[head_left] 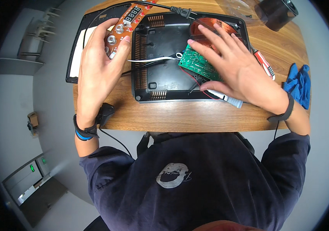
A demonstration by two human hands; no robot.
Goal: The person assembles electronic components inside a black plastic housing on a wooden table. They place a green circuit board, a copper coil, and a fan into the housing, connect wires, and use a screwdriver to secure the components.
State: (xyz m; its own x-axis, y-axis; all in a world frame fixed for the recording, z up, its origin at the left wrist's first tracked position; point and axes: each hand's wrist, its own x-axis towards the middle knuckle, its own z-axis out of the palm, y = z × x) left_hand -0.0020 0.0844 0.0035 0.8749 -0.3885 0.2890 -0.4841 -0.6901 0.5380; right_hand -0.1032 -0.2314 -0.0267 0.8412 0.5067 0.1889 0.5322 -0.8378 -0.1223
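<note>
Resting under right hand [235, 69]: green circuit board [195, 63].

1. Supporting surface: a wooden table [187, 115] with a warm brown grain and a rounded near edge.
2. A black plastic appliance housing [160, 77], opened, lies at the table's centre.
3. A black-framed panel [76, 50] with a pale face lies at the left, partly over the table edge.
4. A red-and-white-handled screwdriver [264, 63] lies just right of the housing.
5. A blue cloth [298, 84] lies at the right edge.
6. A dark cylindrical object [278, 11] stands at the far right corner.
7. A black power cord with plug [181, 11] runs along the far side.
</note>
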